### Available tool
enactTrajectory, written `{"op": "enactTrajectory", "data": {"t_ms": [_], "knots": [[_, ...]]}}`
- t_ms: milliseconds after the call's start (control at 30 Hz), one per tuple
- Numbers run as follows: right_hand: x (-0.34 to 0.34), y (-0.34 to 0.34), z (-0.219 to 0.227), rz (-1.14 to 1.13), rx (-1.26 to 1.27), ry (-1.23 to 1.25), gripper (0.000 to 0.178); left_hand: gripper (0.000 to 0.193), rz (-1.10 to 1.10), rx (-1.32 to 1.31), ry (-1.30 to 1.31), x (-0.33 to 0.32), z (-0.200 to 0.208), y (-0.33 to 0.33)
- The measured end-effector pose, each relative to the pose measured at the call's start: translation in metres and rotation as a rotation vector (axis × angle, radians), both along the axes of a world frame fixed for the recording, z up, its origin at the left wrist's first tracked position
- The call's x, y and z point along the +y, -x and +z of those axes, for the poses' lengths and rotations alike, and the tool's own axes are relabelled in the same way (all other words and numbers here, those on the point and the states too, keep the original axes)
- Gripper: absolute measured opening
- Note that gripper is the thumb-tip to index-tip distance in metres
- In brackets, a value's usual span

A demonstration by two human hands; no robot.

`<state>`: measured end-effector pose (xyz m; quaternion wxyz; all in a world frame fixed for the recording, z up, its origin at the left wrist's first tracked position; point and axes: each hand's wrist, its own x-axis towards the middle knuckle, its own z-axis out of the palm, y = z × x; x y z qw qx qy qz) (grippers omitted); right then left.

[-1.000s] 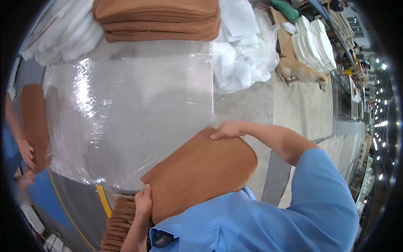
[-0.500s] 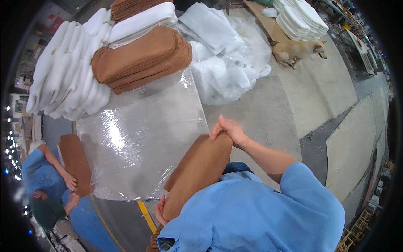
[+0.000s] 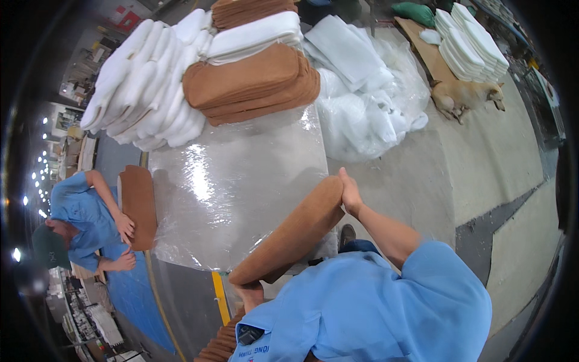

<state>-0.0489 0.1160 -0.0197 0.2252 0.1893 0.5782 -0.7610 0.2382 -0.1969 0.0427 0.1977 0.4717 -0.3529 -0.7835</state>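
Note:
Between my two hands is a long brown cushion (image 3: 289, 232) with rounded ends, slanting from lower left to upper right and tipped so that a long narrow side shows. My right hand (image 3: 351, 192) presses its palm and fingers against the far right end. At the near left end my left hand (image 3: 250, 294) supports it from below, its fingers mostly hidden under the cushion. The cushion is held over the near edge of a table (image 3: 241, 169) covered in clear plastic film.
On the table's far side are stacks of brown cushions (image 3: 250, 84) and white pads (image 3: 142, 84). Plastic-wrapped white padding (image 3: 368, 108) lies to their right. At left, a co-worker (image 3: 81, 208) handles another brown cushion (image 3: 137, 208). A dog (image 3: 464, 96) lies at far right.
The cushion has tilted from showing its broad face to showing its side. My right hand has moved from its top corner onto its end. The whole view has shifted somewhat.

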Motion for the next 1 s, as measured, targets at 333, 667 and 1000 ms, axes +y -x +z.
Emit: {"op": "enactTrajectory", "data": {"t_ms": [333, 667, 1000], "knots": [[0.0, 0.013, 0.193, 0.57, 0.438, 0.363, 0.09, 0.066, -0.157, -0.02, 0.621, -0.035, 0.058, 0.025], [0.015, 0.008, 0.252, 0.828, 0.589, 0.26, 0.093, 0.055, -0.45, -0.302, 0.015, -0.022, 0.044, 0.006], [0.009, 0.0, 0.274, 0.756, 0.737, -0.043, 0.057, 0.052, -0.575, -0.325, 0.011, -0.014, 0.054, -0.039]]}}
